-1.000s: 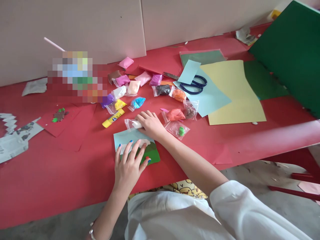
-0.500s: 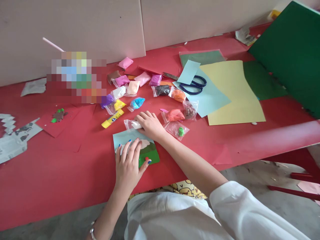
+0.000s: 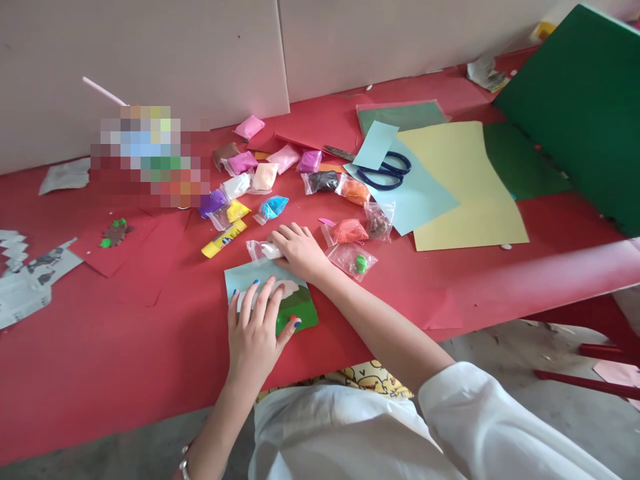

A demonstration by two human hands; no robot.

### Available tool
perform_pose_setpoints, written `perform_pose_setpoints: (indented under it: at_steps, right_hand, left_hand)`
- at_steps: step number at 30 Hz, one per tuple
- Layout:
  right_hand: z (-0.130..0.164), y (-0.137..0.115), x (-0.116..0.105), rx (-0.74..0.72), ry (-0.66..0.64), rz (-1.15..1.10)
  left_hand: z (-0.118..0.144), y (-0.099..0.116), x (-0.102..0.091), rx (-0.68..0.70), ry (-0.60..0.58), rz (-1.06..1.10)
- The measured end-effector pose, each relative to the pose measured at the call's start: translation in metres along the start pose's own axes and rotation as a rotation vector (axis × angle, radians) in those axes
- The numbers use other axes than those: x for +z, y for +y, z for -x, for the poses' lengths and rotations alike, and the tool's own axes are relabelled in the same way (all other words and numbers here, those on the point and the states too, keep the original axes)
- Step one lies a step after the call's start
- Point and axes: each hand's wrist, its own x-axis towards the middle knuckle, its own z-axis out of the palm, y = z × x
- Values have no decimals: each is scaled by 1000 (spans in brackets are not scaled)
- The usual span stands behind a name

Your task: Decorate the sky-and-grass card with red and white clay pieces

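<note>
My left hand (image 3: 256, 327) lies with fingers spread over a small picture card (image 3: 306, 310) of light blue, white, dark green and bright green layers. A small red bit (image 3: 293, 319) shows beside my left thumb on the green part. Just beyond the card's upper edge, my right hand (image 3: 302, 252) curls over a small clear bag of white clay (image 3: 269, 250). Its fingertips and thumb are partly hidden. To the right of that hand lies a clear bag holding a green lump (image 3: 361, 264). A yellow glue stick (image 3: 224, 239) rests to the left.
Several bags of coloured clay, among them blue (image 3: 273, 208) and red (image 3: 349, 231), lie across the red table (image 3: 165, 360). Dark-handled scissors (image 3: 384, 175) rest on light blue paper (image 3: 425, 207), beside yellow paper (image 3: 465, 187). A green board (image 3: 580, 113) leans at right.
</note>
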Motion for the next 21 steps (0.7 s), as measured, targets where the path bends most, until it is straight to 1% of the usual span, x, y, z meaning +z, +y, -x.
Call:
perform_pose_setpoints:
  at_steps: [6,13,17,21]
  right_hand:
    - [0,1,2,-9,25,1]
    - [0,1,1,-7,11,2]
    - [0,1,1,-9,15,-1]
    - [0,-1,-1,2,-8,-11]
  left_hand:
    - [-1,1,2,-11,-27,24]
    - [-3,-5,-1,-15,8,-30]
    - [-4,-4,-4,-16,22,-81]
    - [-4,-2,-5,-26,21,-85]
